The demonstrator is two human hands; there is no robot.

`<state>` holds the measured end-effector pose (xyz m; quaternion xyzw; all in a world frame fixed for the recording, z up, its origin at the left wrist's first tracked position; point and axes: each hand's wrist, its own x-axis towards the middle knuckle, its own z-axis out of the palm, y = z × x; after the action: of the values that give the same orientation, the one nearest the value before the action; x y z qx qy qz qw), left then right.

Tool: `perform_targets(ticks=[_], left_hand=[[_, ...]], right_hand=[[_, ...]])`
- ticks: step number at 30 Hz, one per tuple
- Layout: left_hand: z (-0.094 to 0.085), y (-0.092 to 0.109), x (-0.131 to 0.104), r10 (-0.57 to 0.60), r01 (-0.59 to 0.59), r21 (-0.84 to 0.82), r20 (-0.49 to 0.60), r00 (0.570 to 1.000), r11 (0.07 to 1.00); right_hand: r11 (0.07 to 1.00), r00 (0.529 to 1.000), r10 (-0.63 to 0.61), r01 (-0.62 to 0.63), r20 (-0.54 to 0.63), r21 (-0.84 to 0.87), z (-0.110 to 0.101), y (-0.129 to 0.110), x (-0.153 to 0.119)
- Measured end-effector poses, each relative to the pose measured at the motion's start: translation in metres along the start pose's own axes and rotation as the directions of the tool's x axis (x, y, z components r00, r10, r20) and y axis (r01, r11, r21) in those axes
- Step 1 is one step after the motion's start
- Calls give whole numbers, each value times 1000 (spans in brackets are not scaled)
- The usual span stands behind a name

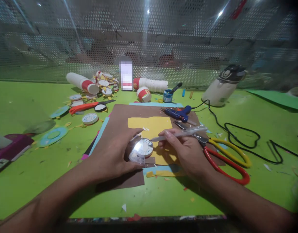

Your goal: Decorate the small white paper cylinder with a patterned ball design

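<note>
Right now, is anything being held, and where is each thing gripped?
The right hand grips a pale pen near its tip; the left hand holds a clear plastic piece by its edges, between thumb and fingers.

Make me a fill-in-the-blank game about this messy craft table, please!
1. The pen is held in the person's ____ hand.
2. The big scissors have one red handle and one ____ handle.
3. The glue gun lying near the top edge of the brown sheet is coloured ____.
4. The tabletop is coloured ____.

Missing words: right; yellow; blue; green.
</note>
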<state>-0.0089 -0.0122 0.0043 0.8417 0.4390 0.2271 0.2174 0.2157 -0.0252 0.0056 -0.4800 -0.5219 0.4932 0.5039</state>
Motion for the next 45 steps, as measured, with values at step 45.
perform_targets(ticks=[45], left_hand=[[-4, 10, 6, -17, 10, 62, 116, 993, 998]], right_hand=[[832, 945, -277, 326, 173, -448, 9, -4, 1]])
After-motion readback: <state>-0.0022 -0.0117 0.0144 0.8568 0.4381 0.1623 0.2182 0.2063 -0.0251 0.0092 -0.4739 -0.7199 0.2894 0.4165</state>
